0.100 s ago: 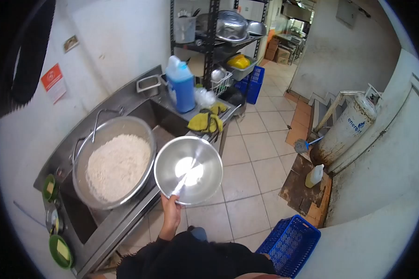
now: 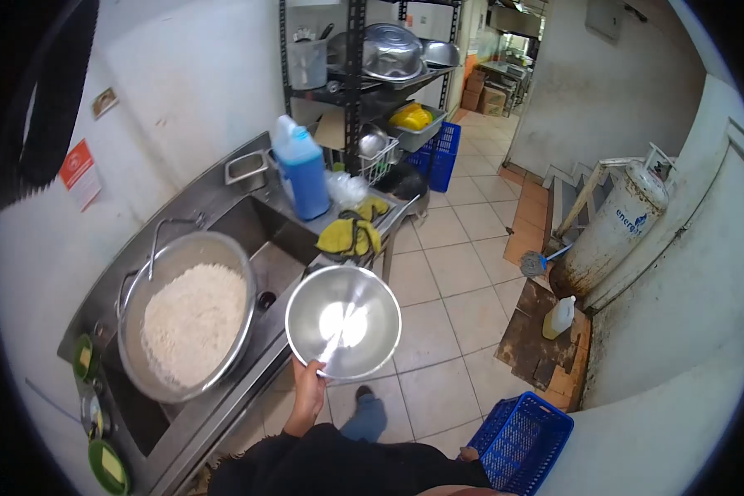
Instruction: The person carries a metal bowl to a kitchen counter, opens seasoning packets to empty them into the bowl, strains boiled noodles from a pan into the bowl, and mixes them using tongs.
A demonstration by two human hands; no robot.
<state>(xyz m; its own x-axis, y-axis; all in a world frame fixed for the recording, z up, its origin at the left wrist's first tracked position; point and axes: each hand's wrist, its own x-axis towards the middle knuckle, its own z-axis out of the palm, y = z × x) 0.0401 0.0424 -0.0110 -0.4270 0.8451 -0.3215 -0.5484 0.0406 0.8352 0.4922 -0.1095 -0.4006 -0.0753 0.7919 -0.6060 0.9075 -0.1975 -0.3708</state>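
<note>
My left hand (image 2: 308, 390) is closed on the near rim of a shiny steel mixing bowl (image 2: 344, 324), its thumb over the edge. The bowl is tipped so that I look into its bare inside. It is held beside the sink counter, above the floor. To its left, a large metal basin (image 2: 244, 326) rests over the sink, heaped with white, flour-like powder (image 2: 194, 322). Only a small part of my right hand (image 2: 469, 454) shows, low beside a blue plastic crate (image 2: 517, 446). Its fingers are too hidden to read, and whether it touches the crate is unclear.
A blue-liquid jug (image 2: 304, 169) and yellow-grey gloves (image 2: 351, 236) lie on the counter. Green bowls (image 2: 107, 465) stand at its near left end. Behind is a black shelf rack (image 2: 354, 91). A gas cylinder (image 2: 624, 219), mop (image 2: 534, 263) and plastic jug (image 2: 559, 317) stand right.
The bowl in my left hand has shifted slightly right and lower in view. The sink and shelf have slid left as my view turned. My foot and more of my right hand now show.
</note>
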